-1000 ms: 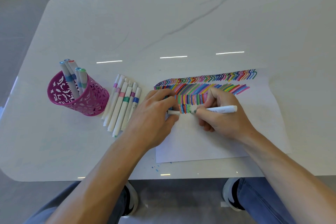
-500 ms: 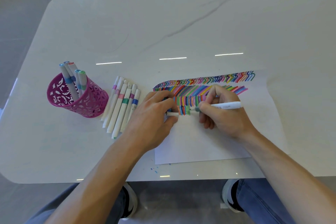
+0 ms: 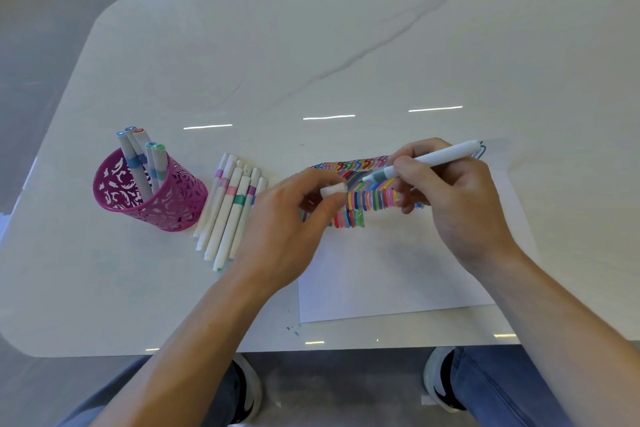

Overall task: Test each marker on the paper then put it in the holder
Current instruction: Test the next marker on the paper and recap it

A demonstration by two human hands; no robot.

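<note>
A pink cut-out holder [image 3: 173, 208] is standing at the left of the white bench [image 3: 311, 45], with several capped markers [image 3: 138, 156] leaning inside it. Just beside it, a row of loose markers [image 3: 232, 211] is lying side by side on the bench. The person's left hand [image 3: 287, 229] is pinching a white cap [image 3: 333, 190] between thumb and curled fingers, over the left end of the paper [image 3: 381, 281], which is carrying rows of coloured strokes. The right hand [image 3: 457, 204] is gripping the uncapped marker [image 3: 426, 161] in curled fingers, its greenish tip pointing at the cap and stopping just short of it, above the strokes.
</note>
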